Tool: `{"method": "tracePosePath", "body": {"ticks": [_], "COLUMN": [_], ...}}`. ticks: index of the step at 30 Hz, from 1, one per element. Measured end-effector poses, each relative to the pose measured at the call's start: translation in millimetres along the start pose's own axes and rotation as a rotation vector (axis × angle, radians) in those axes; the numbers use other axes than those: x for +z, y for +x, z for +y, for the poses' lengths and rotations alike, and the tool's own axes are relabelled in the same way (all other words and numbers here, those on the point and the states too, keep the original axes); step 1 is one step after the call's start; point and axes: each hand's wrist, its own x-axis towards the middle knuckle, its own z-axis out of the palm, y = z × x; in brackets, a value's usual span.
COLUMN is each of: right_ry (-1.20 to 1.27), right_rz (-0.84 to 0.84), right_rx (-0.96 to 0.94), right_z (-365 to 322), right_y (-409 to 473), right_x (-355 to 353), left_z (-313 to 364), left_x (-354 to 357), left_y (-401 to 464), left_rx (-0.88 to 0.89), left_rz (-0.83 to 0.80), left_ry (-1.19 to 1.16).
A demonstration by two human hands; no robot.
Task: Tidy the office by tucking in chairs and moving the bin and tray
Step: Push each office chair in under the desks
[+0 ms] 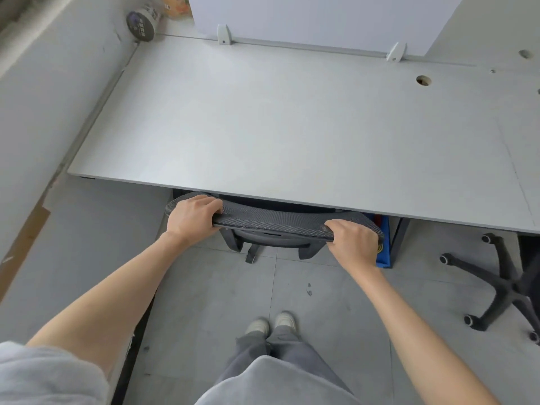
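Both hands are clamped on the top rim of the dark grey mesh-backed office chair (271, 222), the left hand (191, 219) at one end and the right hand (352, 244) at the other, with the chair's seat already hidden under the pale grey surface (277, 127) just beyond the fingers. The mesh looks soft and yielding. The stiff rim frame is probably the right hold, and a chair of this kind should roll lightly under an even two-handed push.

A: far left corner?
B: dark round tape roll (140, 24), orange cardboard box (176, 5) beside it.
A: desktop?
B: flat grey laminate desk (292, 127), round cable hole (423, 80), white divider panel (315, 19).
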Motion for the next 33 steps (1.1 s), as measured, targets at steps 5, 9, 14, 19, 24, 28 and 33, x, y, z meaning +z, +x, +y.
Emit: {"method": "tracePosePath", "body": {"ticks": [5, 9, 14, 19, 24, 28, 33], "right_ry": [0.068, 0.107, 0.180, 0.339, 0.975, 1.292, 1.214], "right_rz": [0.073, 0.035, -0.024, -0.054, 0.238, 0.459, 0.755], "right_rx": [-0.091, -0.184, -0.187, -0.055, 0.632, 1.220, 1.667], "right_z": [0.7, 4.3, 6.5, -2.7, -20.5, -35.2, -77.8], "right_y": [-1.6, -6.0, -7.4, -18.2, -125.2, -256.0, -384.6], "right_x": [-4.4, -19.9, -26.4, -28.8, -36.1, -32.9, -43.3], "left_z": [3.1, 5.9, 39.6, 86.4, 139.9, 181.5, 260.2], "left_x": [-3.5, -8.1, -4.4, 5.5, 20.1, 48.0, 70.5], "left_y": [-2.3, -3.5, -23.2, -32.1, -35.8, -48.3, -60.0], "left_rx": [-0.053, 0.023, 0.175, 0.078, 0.135, 0.207, 0.464], "left_rz": [-0.053, -0.074, 0.034, 0.110, -0.122, -0.572, -1.003], "left_ry": [-0.004, -0.017, -0.087, -0.392, -0.675, -0.786, -0.773]}}
